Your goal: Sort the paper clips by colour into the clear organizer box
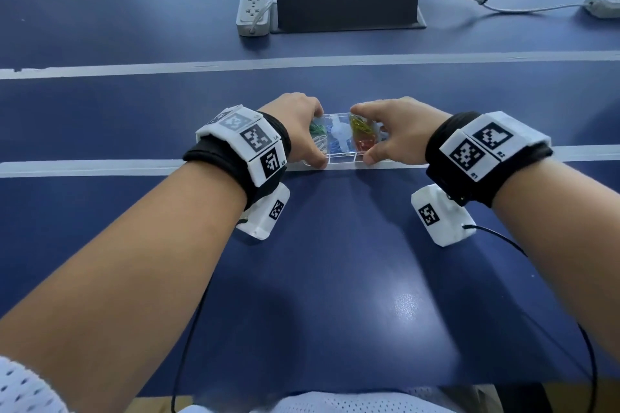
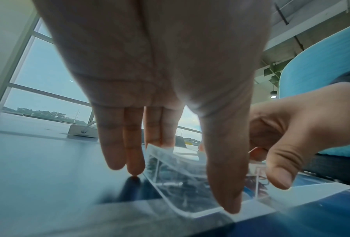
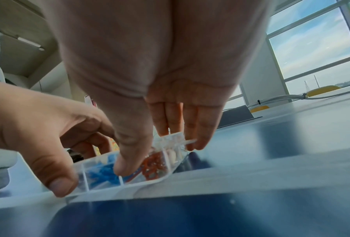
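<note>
Clear organizer box point(image 1: 342, 141) on desk point(image 1: 335, 261), 12 o'clock from body. Left hand point(image 1: 302, 131) at 9 o'clock end, right hand point(image 1: 396, 134) at 3 o'clock end, both pinching box, probably steadying it. Paper clips point(image 1: 360, 131) sorted inside by colour.

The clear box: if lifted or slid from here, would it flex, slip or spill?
The box looks like rigid plastic, so probably stiff. Its smooth walls, pinched by the left hand and right hand, may slip. The clips lie loose inside, so tilting likely shifts them.
</note>
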